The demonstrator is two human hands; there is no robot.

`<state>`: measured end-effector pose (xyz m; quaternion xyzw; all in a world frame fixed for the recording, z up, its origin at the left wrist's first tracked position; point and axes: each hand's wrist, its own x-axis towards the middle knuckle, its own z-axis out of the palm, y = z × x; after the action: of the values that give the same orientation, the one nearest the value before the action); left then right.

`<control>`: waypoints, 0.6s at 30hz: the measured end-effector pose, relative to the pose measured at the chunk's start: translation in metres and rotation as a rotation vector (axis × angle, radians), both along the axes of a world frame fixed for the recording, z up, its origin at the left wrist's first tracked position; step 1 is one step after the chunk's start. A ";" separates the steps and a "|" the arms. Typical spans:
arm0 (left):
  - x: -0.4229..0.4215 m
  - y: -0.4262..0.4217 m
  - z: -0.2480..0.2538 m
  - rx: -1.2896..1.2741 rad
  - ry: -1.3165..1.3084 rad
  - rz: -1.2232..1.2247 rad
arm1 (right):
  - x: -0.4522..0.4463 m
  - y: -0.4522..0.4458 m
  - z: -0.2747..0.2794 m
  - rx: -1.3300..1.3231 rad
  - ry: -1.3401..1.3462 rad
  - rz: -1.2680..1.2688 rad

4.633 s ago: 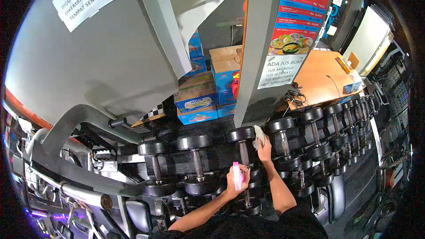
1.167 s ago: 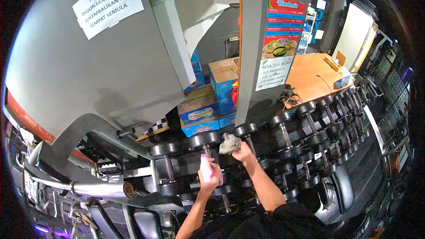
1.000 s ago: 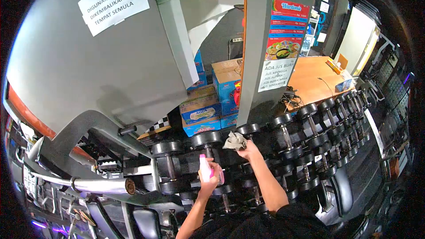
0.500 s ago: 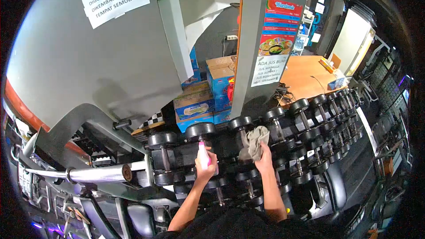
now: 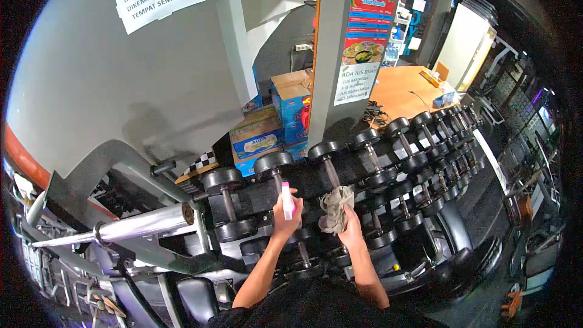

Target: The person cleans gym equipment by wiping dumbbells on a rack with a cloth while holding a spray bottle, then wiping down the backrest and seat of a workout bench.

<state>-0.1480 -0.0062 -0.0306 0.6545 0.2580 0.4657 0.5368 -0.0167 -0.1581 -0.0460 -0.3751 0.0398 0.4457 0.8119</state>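
Note:
My left hand [image 5: 284,222] is wrapped around a pink-and-white spray bottle [image 5: 287,199], held above the dumbbell rack. Just beyond the bottle is the black head of a dumbbell [image 5: 272,162]. A crumpled grey cloth [image 5: 335,209] is bunched in my right hand [image 5: 351,229]. It lies over the near end of another dumbbell [image 5: 331,172], whose far head and metal handle show above it. Whether the cloth presses on that near head cannot be seen. To the left, one more dumbbell [image 5: 228,203] rests on the upper tier.
Two tiers of black dumbbells run off to the right, including one dumbbell [image 5: 372,158] beside the cloth. Behind the rack are stacked blue cartons [image 5: 260,140], a grey pillar [image 5: 331,79] with menus and a wooden table [image 5: 401,91]. A metal bar sleeve [image 5: 146,226] juts in at left.
My right hand has drawn the cloth toward me and slightly left, along the dumbbell. My left hand keeps the spray bottle, now more upright. The view has shifted a little.

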 end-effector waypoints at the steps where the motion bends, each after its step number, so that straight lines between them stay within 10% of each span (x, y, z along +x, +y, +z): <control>1: -0.007 -0.006 0.001 0.028 0.096 -0.034 | -0.005 -0.006 0.002 0.032 0.014 0.038; 18: -0.063 -0.077 0.003 -0.237 0.153 -0.272 | -0.035 -0.046 -0.003 0.017 0.083 0.110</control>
<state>-0.2106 -0.0835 -0.0276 0.6490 0.2601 0.3042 0.6470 -0.0518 -0.2037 -0.0491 -0.3507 0.0490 0.5052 0.7870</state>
